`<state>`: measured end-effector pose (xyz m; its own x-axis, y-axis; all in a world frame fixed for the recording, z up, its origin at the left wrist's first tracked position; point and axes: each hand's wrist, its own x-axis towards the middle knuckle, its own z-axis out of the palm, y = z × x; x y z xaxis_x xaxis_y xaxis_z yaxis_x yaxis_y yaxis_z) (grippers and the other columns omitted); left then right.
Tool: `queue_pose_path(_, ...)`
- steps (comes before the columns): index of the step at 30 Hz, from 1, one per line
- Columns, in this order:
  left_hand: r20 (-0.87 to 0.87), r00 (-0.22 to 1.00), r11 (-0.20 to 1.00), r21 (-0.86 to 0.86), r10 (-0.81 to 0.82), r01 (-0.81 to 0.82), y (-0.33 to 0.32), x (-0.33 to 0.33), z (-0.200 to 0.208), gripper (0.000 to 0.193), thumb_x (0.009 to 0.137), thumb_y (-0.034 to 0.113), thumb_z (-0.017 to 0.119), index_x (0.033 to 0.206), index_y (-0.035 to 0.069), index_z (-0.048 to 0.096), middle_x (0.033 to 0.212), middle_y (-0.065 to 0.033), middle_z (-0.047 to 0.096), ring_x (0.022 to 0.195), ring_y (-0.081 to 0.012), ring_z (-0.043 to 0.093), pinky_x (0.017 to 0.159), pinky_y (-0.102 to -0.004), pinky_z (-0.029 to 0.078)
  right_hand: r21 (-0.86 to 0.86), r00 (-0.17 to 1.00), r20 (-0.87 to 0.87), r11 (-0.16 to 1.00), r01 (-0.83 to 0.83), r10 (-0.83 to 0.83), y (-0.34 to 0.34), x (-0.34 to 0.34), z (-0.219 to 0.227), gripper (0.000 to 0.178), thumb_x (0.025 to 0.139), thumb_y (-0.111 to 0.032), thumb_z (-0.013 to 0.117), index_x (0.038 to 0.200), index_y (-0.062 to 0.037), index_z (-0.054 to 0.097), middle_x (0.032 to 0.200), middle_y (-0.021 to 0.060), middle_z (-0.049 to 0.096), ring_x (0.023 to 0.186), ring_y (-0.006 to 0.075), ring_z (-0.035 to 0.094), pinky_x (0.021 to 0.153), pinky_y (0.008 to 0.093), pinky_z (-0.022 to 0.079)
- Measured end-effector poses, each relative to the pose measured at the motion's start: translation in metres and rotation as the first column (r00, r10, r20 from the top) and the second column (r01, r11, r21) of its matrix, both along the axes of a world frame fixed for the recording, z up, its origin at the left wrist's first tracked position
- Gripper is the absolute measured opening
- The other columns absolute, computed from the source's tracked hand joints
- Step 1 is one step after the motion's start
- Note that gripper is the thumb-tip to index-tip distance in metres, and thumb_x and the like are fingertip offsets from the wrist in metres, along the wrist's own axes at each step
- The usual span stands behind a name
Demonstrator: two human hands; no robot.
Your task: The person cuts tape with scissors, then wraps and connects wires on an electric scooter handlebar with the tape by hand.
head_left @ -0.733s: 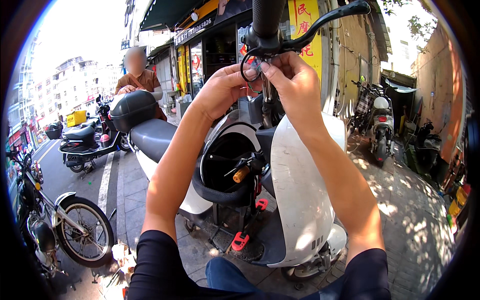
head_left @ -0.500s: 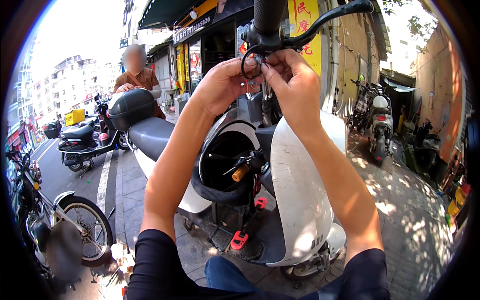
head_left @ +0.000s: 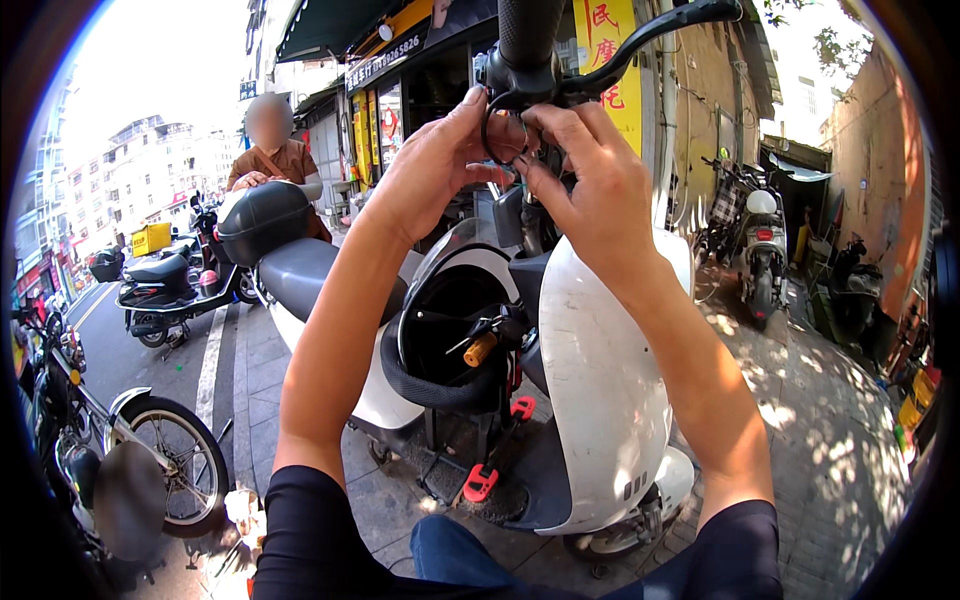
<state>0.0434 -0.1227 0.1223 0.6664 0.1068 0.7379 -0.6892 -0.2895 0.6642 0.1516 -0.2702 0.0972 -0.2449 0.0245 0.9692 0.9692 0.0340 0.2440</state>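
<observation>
Both my hands are raised under the scooter's handlebar grip (head_left: 529, 35), by the black brake lever (head_left: 660, 42). A black cable (head_left: 486, 134) loops down between them. My left hand (head_left: 425, 172) has its fingers curled in around thin wires (head_left: 513, 150), its thumb up beside the loop. From the other side my right hand (head_left: 598, 178) meets the same wires with bent thumb and index finger. Its other fingers are folded, and the exact contact is too small to make out. Below stands the white scooter (head_left: 605, 390), with an open helmet (head_left: 440, 385) hanging in front of its seat.
An orange-brown handle grip (head_left: 480, 349) sticks out near the helmet. Red clips (head_left: 481, 483) lie by the footboard. A person (head_left: 275, 160) leans on the black top box (head_left: 265, 222). A motorcycle wheel (head_left: 175, 465) is at left; parked scooters (head_left: 762, 245) stand at right.
My left thumb has lifted off the wires toward the handlebar, and the left hand has shifted slightly left. My right thumb and index finger have spread a little and dropped lower.
</observation>
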Motion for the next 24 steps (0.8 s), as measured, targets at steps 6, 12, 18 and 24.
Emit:
queue_pose_path(6,0.040,0.999,0.999,0.029,0.013,-0.014,-0.004,0.001,-0.003,0.059,0.099,0.054,0.042,0.107,0.001,0.066,0.097,-0.0065,0.067,0.089,-0.0147,0.062,0.080,-0.0315,0.049,0.143,0.990,0.119,0.988,0.062,-0.079,0.004,0.006,0.006,0.025,0.074,-0.011,0.073,0.098,-0.0123,0.064,0.085,0.0039,0.058,0.077,0.0246,0.062,0.059,0.0361,0.049)
queue_pose_path(12,0.079,0.978,0.960,0.194,0.191,-0.203,-0.002,0.003,-0.005,0.032,0.096,0.034,0.059,0.107,0.005,0.067,0.099,-0.0017,0.068,0.092,-0.0100,0.063,0.081,-0.0278,0.050,0.193,0.980,0.170,0.979,0.069,-0.103,0.005,0.004,0.008,0.025,0.072,-0.010,0.074,0.095,-0.0128,0.065,0.081,0.0016,0.057,0.074,0.0219,0.061,0.056,0.0344,0.048)
queue_pose_path(18,0.115,0.953,0.944,0.148,0.281,-0.296,-0.009,0.006,-0.006,0.029,0.094,0.029,0.058,0.106,0.005,0.068,0.097,-0.0021,0.068,0.089,-0.0103,0.063,0.079,-0.0271,0.049,0.268,0.955,0.243,0.958,0.101,-0.169,0.010,0.010,0.011,0.027,0.069,-0.010,0.075,0.094,-0.0142,0.066,0.080,-0.0001,0.055,0.072,0.0203,0.059,0.056,0.0339,0.047)
queue_pose_path(24,0.099,0.956,0.951,0.118,0.275,-0.285,-0.016,0.004,-0.004,0.026,0.093,0.028,0.060,0.101,0.006,0.070,0.095,-0.0027,0.069,0.087,-0.0112,0.063,0.077,-0.0274,0.049,0.289,0.949,0.257,0.952,0.104,-0.182,0.008,0.010,0.010,0.023,0.069,-0.009,0.074,0.090,-0.0140,0.066,0.080,-0.0001,0.055,0.072,0.0207,0.060,0.057,0.0330,0.047)
